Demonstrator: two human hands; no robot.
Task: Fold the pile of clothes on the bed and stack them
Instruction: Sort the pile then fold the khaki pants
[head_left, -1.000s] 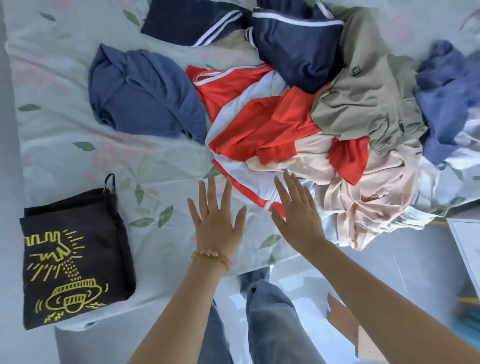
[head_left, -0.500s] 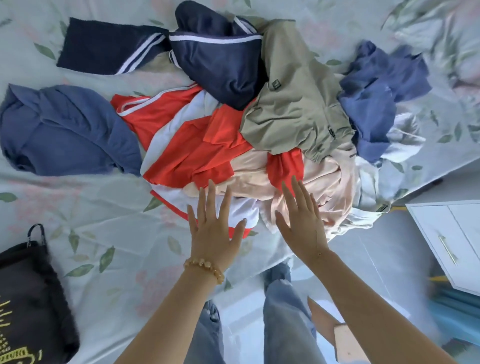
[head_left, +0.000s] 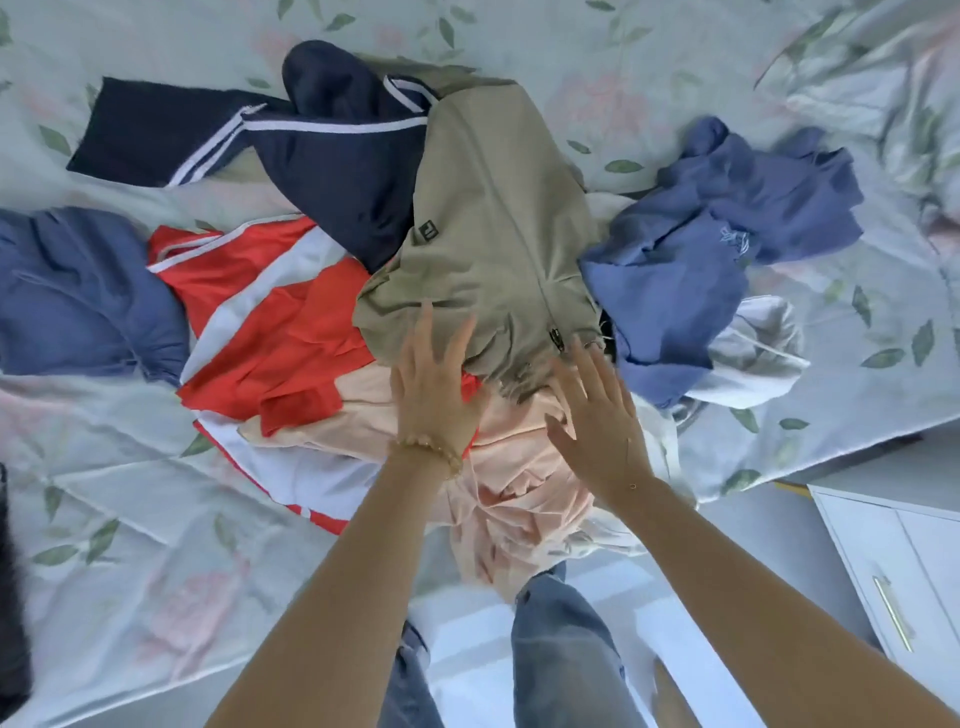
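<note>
Your pile of crumpled clothes (head_left: 467, 291) is lying on the leaf-print bed (head_left: 156, 519), a khaki zip-up garment (head_left: 493, 234) on top. You are reaching both arms forward: your left hand (head_left: 434, 384) and right hand (head_left: 597, 421) are hovering flat, fingers spread, over the peach fabric (head_left: 519, 493), holding nothing.

A pile of clothes (head_left: 467, 270) lies on the bed (head_left: 130, 519). Both hands reach over its near edge, left hand (head_left: 434, 384) beside right hand (head_left: 597, 421). A cabinet (head_left: 893, 561) stands right of the bed.
</note>
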